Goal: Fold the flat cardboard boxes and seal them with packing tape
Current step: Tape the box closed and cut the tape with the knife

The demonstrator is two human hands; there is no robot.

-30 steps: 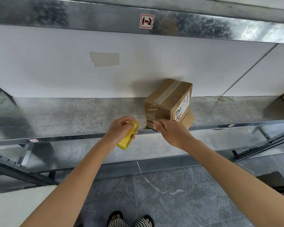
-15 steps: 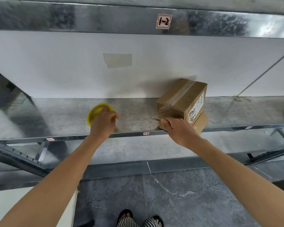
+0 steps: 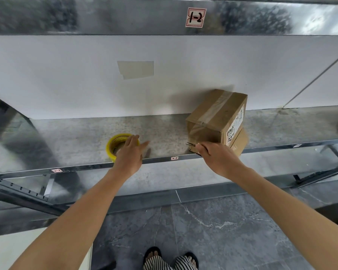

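A sealed brown cardboard box (image 3: 217, 115) with clear tape along its top stands on the metal shelf (image 3: 164, 131), tilted on another piece of cardboard (image 3: 240, 142). My right hand (image 3: 217, 158) is at the box's front lower corner and grips a thin dark pointed tool (image 3: 190, 144) whose tip sticks out to the left. A yellow roll of packing tape (image 3: 113, 143) lies flat on the shelf to the left. My left hand (image 3: 130, 154) hovers over the roll's right side with its fingers straight, holding nothing.
A white wall panel (image 3: 66, 75) with a taped patch (image 3: 136, 69) backs the shelf. The upper shelf beam carries a "1-2" label (image 3: 196, 17). Below lie a lower shelf, a grey stone floor (image 3: 213, 230) and my feet in sandals.
My left hand carried the yellow tape roll left from beside the box, laid it on the shelf and let go. My right hand stayed at the box's front corner.
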